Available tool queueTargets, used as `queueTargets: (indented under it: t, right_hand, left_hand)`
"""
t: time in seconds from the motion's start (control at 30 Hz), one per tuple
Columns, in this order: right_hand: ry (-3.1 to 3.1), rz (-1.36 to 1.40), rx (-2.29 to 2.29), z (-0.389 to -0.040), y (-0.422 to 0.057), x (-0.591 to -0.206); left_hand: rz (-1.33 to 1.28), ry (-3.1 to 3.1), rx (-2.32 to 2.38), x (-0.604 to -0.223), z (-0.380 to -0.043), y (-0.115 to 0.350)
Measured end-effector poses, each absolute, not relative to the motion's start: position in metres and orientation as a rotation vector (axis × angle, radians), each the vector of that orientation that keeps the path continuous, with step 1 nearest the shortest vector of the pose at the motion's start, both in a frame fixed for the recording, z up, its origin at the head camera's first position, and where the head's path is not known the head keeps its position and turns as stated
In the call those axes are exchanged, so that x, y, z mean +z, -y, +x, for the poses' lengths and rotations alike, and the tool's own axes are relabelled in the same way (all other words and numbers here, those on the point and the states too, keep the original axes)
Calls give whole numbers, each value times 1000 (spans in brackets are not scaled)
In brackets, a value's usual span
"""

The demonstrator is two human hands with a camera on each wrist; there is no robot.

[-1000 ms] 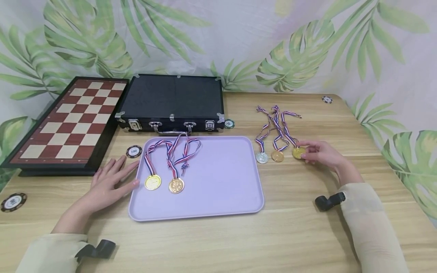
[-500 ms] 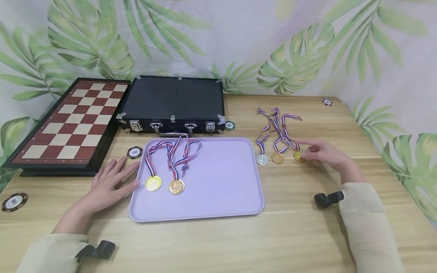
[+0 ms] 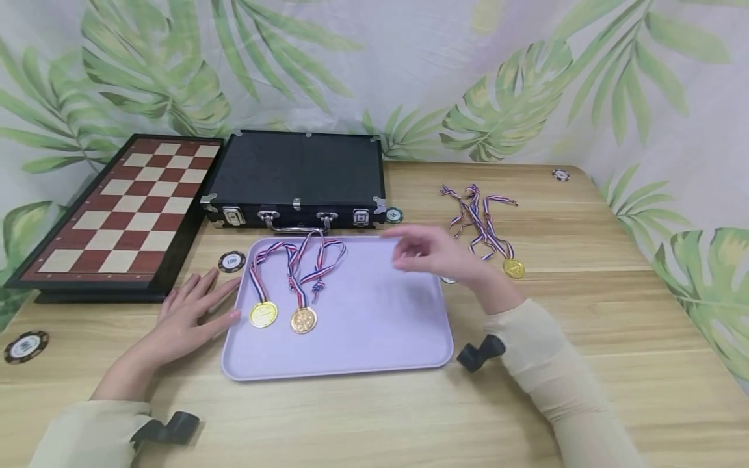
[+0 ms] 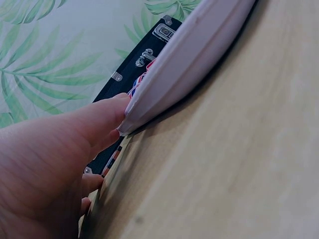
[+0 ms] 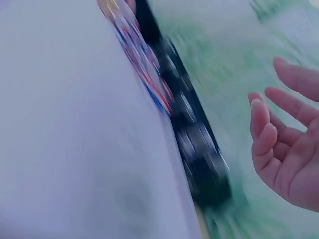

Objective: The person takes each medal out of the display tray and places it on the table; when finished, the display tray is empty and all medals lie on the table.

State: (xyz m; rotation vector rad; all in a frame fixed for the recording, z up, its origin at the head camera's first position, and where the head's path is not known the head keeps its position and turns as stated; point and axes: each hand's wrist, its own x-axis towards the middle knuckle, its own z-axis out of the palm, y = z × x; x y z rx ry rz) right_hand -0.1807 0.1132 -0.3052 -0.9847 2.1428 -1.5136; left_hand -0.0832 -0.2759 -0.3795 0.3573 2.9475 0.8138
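Note:
My left hand (image 3: 184, 318) lies with fingers spread at the left side of a lavender tray (image 3: 374, 331), thumb and index fingertip at its rim. On the tray are a bright gold medal (image 3: 263, 314) and a darker, bronze-gold medal (image 3: 303, 320), both on red, white and blue ribbons. Over the tray's right part hovers my right hand (image 3: 435, 257), fingers loosely bent and nothing in them; the right wrist view shows it bare too. Right of the tray lies another gold medal (image 3: 514, 268). Beside it, a silver medal (image 3: 448, 280) is mostly hidden by my right hand, a bronze one entirely.
Behind the tray stands a black case (image 3: 295, 172) with metal corners. A chessboard box (image 3: 123, 208) is at the back left. Poker chips lie about: one (image 3: 231, 261) near my left fingers, one (image 3: 26, 347) at far left, one (image 3: 560, 175) at the back right.
My right hand has let go of the gold medal on the right and moved left over the tray. That medal stays on the table. My left hand has not moved.

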Motion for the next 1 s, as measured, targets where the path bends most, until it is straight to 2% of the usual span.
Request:
queueTargets:
  t: [0.2,0.43,0.7,1.0]
  right_hand:
    - [-2076,-963,-1500,-165,-55,-315]
    - [-2050,-959,-1447,-153,-15,-334]
    - [-2179,-933,-1250,-143,3,-360]
    - [-2458,-1043,-941,-137,6,-367]
  left_hand:
    - [336,-2942,803,-380,-84,275]
    - [319,-2942,799,-379,-83,276]
    - [343,-2945,805,-378,-83,276]
    - [344,-2949,801,-377,-83,274]
